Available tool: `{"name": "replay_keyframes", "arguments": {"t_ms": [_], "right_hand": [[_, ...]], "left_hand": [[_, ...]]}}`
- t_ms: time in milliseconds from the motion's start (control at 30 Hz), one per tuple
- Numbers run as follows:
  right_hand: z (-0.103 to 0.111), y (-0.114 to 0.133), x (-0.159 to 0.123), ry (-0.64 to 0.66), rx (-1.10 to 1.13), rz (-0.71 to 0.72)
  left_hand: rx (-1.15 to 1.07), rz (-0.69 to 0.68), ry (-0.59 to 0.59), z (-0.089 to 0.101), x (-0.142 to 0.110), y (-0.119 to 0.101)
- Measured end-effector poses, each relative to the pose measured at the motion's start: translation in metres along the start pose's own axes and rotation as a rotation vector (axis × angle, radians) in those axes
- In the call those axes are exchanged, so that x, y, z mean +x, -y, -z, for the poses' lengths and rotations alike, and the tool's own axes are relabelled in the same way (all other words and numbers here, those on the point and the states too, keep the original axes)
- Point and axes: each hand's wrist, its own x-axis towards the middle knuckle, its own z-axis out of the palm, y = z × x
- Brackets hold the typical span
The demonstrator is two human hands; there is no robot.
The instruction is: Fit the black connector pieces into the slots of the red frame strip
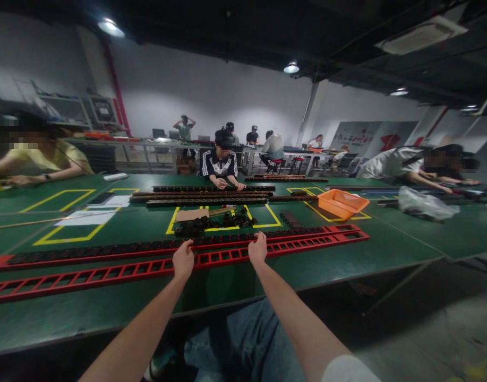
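Two long red slotted rails lie side by side across the green table (347,260). The far red rail (307,233) is filled with small black parts; the near red rail (87,276) has open slots. My left hand (183,259) rests with curled fingers on the far rail's edge, fingertips at the black parts. My right hand (258,248) does the same a little to the right, fingers curled down onto the rail. A heap of loose black parts (211,222) and a piece of brown cardboard (192,214) lie just beyond the rails.
An orange tray (342,203) stands at the right, a clear plastic bag (426,204) beyond it. Dark rails (207,195) lie before a seated person (221,164) opposite. Other people work at left (40,159) and right (406,164). White sheets (86,217) lie at left.
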Motion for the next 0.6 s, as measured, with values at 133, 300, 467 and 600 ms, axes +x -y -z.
{"name": "replay_keyframes", "arguments": {"t_ms": [133,300,467,600], "right_hand": [[0.000,-0.001,0.001,-0.003,-0.012,0.024],[0.000,-0.001,0.003,-0.001,-0.048,0.057],[-0.001,0.000,-0.001,0.032,-0.131,0.115],[-0.004,-0.002,-0.012,0.110,-0.237,0.233]], "left_hand": [[-0.056,0.080,0.059,-0.006,0.002,0.002],[-0.035,0.072,0.129,-0.006,0.003,0.004],[0.145,-0.020,0.156,0.001,-0.004,-0.003],[0.333,-0.166,0.150,-0.001,-0.017,-0.011]]}}
